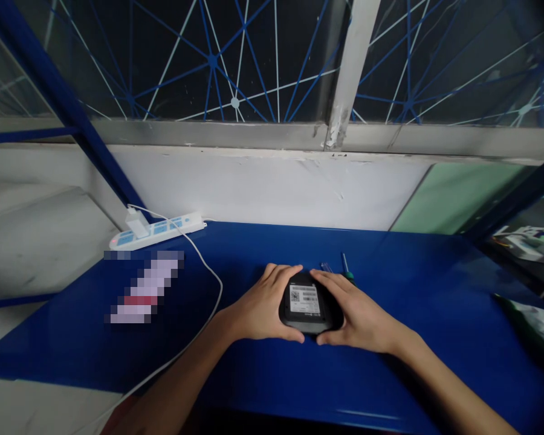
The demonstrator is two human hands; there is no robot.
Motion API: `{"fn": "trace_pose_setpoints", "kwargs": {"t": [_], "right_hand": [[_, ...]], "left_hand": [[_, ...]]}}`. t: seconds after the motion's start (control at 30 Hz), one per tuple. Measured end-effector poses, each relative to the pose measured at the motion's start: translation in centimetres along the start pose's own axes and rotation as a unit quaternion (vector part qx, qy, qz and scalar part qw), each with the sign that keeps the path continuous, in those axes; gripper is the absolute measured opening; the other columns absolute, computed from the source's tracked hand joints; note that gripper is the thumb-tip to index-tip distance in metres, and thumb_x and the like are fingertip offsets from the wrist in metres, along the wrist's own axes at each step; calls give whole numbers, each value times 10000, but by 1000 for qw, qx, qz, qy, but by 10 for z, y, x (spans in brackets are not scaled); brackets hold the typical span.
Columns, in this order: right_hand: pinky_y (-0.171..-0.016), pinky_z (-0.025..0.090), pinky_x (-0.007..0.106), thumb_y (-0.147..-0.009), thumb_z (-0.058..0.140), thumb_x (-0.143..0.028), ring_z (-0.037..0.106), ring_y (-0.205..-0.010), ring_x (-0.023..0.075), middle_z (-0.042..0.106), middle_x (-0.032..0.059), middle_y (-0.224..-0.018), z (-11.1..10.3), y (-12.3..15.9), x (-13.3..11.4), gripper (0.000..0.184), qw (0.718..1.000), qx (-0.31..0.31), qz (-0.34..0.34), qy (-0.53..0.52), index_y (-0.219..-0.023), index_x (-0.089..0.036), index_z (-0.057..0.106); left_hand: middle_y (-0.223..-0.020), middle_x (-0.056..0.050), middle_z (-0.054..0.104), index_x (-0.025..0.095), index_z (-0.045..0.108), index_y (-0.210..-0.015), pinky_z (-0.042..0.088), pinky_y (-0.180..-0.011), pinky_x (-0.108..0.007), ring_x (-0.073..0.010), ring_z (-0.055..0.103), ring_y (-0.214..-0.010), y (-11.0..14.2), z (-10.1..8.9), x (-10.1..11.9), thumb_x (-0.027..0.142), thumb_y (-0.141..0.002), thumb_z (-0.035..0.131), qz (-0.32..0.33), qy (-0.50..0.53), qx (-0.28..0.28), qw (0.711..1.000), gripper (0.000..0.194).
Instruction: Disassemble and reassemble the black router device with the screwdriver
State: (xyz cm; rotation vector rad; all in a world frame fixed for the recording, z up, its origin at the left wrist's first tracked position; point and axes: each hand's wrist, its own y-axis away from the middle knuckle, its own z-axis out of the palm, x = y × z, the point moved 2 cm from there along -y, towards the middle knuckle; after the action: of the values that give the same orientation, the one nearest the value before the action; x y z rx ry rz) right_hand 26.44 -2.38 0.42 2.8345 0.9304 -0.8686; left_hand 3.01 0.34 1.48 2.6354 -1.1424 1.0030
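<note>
A black, rounded device (pixel 324 317) with a white printed label (pixel 304 298) facing up is between my two hands, low over the blue table. My left hand (pixel 265 305) grips its left side, fingers along the far edge and thumb at the near edge. On the opposite side, my right hand (pixel 356 314) is wrapped round the right edge in the same way. Just behind my right fingers lies a screwdriver (pixel 346 267) with a green handle, mostly hidden by the hand. A small clear piece (pixel 326 266) shows beside it.
At the back left, a white power strip (pixel 176 226) carries a plugged-in adapter (pixel 138 222). Its white cable (pixel 217 278) curves across the blue table (pixel 254 241) toward my left arm. A blurred-out pinkish item (pixel 147 287) lies at left. A dark green-edged bag (pixel 535 326) sits at right.
</note>
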Motion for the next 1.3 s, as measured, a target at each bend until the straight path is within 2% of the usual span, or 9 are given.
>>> {"fn": "trace_pose_setpoints", "kwargs": {"t": [0.27,0.53,0.67,0.8,0.9,1.0,1.13,1.2,1.3], "right_hand": [[-1154,379,610,-687,823,-587,378,-1445,407,368,189,-1589,0,0,-3,1137,1000,6,-14,4,-1592,-230,234],[-1160,376,597,-691,821,-583,369,-1448,403,369,189,-1564,-1,0,-6,1145,999,40,-23,-6,-1589,-236,202],[-1140,398,600,-670,835,-557,412,-1419,402,408,188,-1543,-8,0,-4,1159,996,82,-34,-11,-1582,-247,190],[-1148,362,633,-685,820,-569,430,-1408,408,409,180,-1555,-17,3,4,1137,993,112,-35,9,-1576,-266,181],[-1142,373,623,-709,806,-559,434,-1404,401,426,171,-1545,-25,5,11,1104,992,126,-14,19,-1573,-269,184],[-1119,409,606,-713,812,-536,460,-1378,394,450,170,-1517,-31,6,17,1105,989,144,0,17,-1576,-264,178],[-1114,412,617,-706,824,-506,481,-1353,393,465,168,-1495,-34,6,23,1106,986,166,1,19,-1576,-264,185],[-1121,407,619,-703,828,-494,475,-1358,392,463,169,-1493,-34,6,25,1105,985,169,2,23,-1574,-263,189],[-1126,402,621,-705,827,-486,464,-1370,390,461,169,-1495,-33,6,26,1098,986,164,4,27,-1572,-264,191]], "left_hand": [[-1393,-129,500,248,329,-1492,439,-1070,-594,-401,439,-1310,0,-5,6,433,-511,925,7,-33,18,999,1163],[-1375,-130,512,227,389,-1412,449,-1072,-566,-378,457,-1274,0,-9,10,423,-550,883,60,-64,47,995,1013],[-1451,-151,447,242,275,-1493,416,-1105,-608,-406,399,-1360,0,-7,9,431,-579,889,43,-46,49,997,1117],[-1582,-215,262,217,79,-1564,339,-1154,-652,-445,247,-1470,-1,-4,2,529,-627,880,-19,-29,56,998,1272],[-1603,-246,214,193,20,-1580,319,-1150,-674,-461,215,-1486,-1,-2,-4,641,-649,834,-58,-22,30,998,1315],[-1585,-244,278,190,73,-1588,331,-1137,-674,-474,258,-1468,-1,2,-5,686,-586,846,-49,-25,-18,998,1360],[-1563,-202,366,196,181,-1580,332,-1170,-603,-428,322,-1446,-3,8,0,623,-578,878,-12,-52,-50,997,1293],[-1574,-198,359,185,188,-1583,326,-1186,-569,-411,314,-1456,-2,9,0,581,-593,882,-28,-65,-57,996,1272],[-1605,-212,303,168,153,-1597,306,-1190,-587,-440,245,-1490,2,3,-1,536,-587,877,-75,-77,-81,991,1296]]}}
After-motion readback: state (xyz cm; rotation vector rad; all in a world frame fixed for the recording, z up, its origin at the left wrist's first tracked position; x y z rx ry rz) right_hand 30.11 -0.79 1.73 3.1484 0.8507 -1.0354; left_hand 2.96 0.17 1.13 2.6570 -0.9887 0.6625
